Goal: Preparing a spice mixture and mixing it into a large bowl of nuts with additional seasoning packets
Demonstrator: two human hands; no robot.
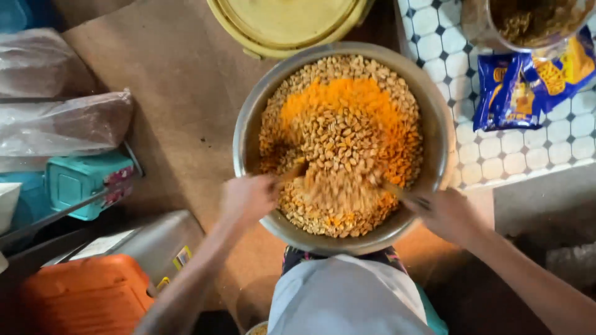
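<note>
1. Left hand (pixel 247 197) at the near rim of a large metal bowl (pixel 246 133), grip closed on a thin stick (pixel 290 174).
2. Right hand (pixel 446 214) at the opposite near rim, grip wrapped around a second utensil (pixel 397 191).
3. Between and beyond both grips: peanuts (pixel 338 142) dusted with orange powder (pixel 347 99), blurred near the hands.

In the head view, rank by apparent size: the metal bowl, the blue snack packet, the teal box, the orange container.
1. metal bowl
2. orange container, cut off by the frame and nearer the camera, so unsure
3. blue snack packet and teal box look alike
</note>
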